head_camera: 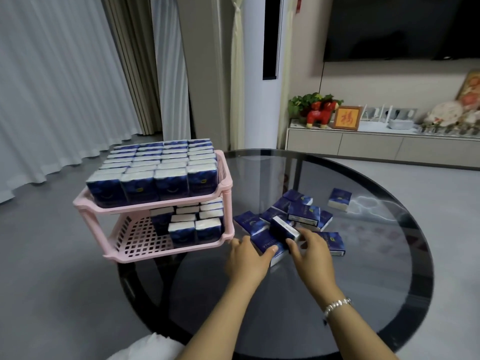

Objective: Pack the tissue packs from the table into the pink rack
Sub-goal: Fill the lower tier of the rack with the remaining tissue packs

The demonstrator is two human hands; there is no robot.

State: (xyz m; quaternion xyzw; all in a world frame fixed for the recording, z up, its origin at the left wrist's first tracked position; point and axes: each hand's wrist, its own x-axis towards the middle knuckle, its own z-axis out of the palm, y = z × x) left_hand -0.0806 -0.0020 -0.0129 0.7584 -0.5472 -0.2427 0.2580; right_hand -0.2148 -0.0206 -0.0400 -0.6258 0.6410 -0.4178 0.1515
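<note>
Head view: both hands' grips, left hand [246,258] and right hand [313,252], close on tissue packs [283,229].

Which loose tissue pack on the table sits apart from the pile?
The lone tissue pack at the far right of the glass table. Bare glass surrounds it, while the other loose packs overlap in a heap by the hands.

Both hands [278,253] on loose tissue packs [301,216] — grip unclear — pink rack [223,183] beside.
</note>
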